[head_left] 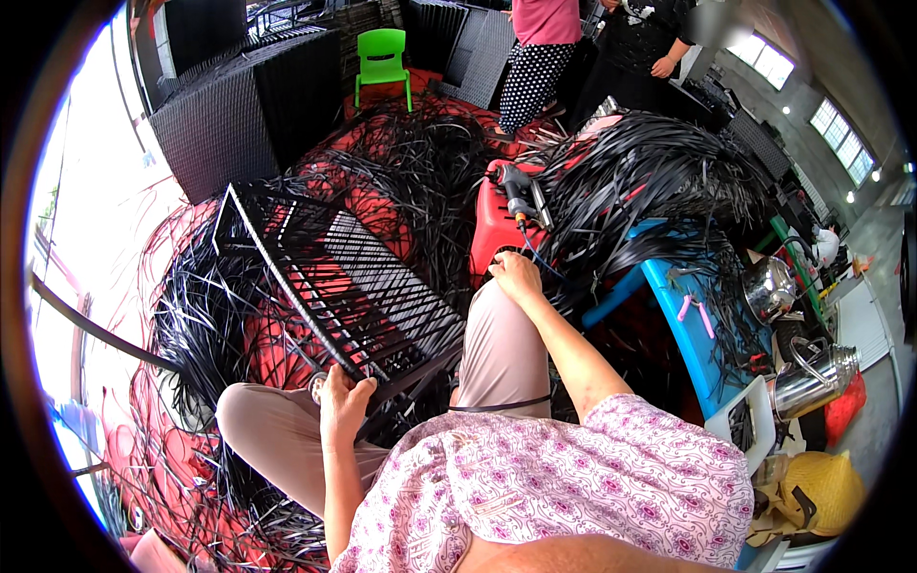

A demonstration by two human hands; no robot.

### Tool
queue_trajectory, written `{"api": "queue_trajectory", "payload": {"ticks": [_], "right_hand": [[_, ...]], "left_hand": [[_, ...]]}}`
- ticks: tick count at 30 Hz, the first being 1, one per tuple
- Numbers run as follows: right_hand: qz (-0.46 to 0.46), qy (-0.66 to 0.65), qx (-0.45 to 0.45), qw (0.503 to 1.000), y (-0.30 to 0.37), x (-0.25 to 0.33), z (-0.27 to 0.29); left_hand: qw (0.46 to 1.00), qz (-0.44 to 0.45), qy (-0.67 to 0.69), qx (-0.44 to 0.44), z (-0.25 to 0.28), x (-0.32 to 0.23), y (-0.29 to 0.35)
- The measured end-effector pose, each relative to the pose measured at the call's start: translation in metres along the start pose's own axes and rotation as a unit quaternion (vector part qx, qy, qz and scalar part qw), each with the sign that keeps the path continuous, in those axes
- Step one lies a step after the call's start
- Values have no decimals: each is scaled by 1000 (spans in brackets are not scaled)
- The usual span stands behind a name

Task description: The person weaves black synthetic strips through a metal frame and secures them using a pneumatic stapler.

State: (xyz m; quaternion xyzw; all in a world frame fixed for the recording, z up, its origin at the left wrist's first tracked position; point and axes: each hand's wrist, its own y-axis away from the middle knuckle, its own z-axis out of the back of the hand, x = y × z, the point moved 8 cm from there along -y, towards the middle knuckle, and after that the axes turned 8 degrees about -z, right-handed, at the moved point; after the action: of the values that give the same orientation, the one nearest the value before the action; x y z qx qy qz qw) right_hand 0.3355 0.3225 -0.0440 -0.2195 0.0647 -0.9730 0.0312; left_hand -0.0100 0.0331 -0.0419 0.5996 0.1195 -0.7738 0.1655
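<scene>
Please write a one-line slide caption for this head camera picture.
Seated person's left hand grips a part-woven black frame; right hand reaches black strips.

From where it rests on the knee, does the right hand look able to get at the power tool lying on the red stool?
Probably yes. The right hand rests on the knee just below the red stool, and the power tool lies on top in the open. Only loose black strips crowd its right side; nothing covers it.

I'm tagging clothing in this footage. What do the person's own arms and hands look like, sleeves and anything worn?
Both forearms are bare, with no gloves on the left hand or the right hand. No watch or rings show. The top is white with a small pink-purple floral print; its short sleeve ends above the right elbow.
</scene>
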Motion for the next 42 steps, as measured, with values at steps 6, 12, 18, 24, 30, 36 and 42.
{"api": "queue_trajectory", "payload": {"ticks": [6, 12, 18, 24, 30, 36, 42], "right_hand": [[-11, 2, 14, 1000, 2, 6, 3], [-3, 8, 8, 1000, 0, 4, 0], [-3, 9, 9, 1000, 2, 8, 3], [-1, 8, 4, 1000, 1, 3, 1], [-12, 10, 17, 1000, 1, 8, 3], [-13, 8, 15, 1000, 3, 6, 3], [-2, -3, 10, 1000, 2, 8, 5]], "left_hand": [[1000, 2, 14, -1, -1, 5, -1], [999, -5, 40, -2, -3, 6, -1], [1000, -2, 21, -1, -1, 9, -2], [1000, 6, -10, -3, 1, 8, -2], [1000, -10, -7, -5, 1, 5, -1], [999, -9, -33, -1, 2, -1, 1], [1000, -15, -12, -8, 1, 5, -1]]}}
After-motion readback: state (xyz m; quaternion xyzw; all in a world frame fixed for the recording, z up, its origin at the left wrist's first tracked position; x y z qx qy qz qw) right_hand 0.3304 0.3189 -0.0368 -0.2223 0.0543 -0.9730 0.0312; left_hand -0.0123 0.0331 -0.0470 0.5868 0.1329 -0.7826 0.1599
